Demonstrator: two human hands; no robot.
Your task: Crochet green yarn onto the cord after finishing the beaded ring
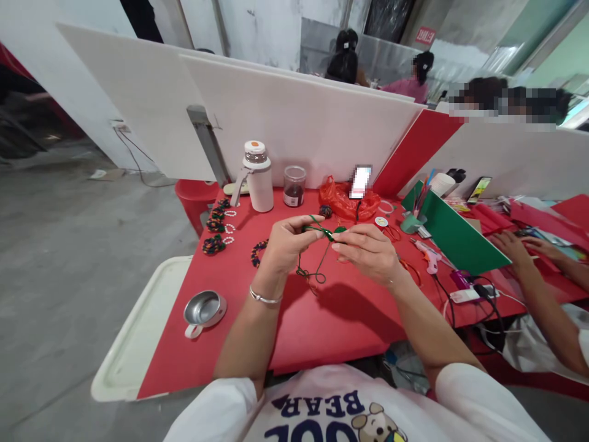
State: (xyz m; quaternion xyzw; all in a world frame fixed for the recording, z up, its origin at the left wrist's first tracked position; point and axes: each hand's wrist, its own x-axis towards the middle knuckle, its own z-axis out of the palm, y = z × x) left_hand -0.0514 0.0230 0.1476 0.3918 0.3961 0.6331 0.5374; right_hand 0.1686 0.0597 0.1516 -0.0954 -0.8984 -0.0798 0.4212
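Note:
Green yarn [321,265] stretches between my two hands above the red table, its loose loops hanging below them. My left hand [288,242] is closed, pinching the yarn between thumb and fingers, with a strand running over the index finger. Opposite it, my right hand [370,253] is closed in a pinch on a thin tool that looks like a crochet hook [328,234]; its tip meets the yarn and most of it is hidden by the fingers. Beside my left wrist lies a multicoloured braided ring [258,252]. A small dark yarn ball [325,212] rests behind the hands.
Braided bundles with bead loops [214,225] line the left side near a metal cup [204,309]. A white thermos [259,181], a clear jar [294,186] and a red plastic bag [343,199] stand behind. Rightward are a pink glue gun [430,256], a green divider [453,236] and a co-worker's hands [518,248].

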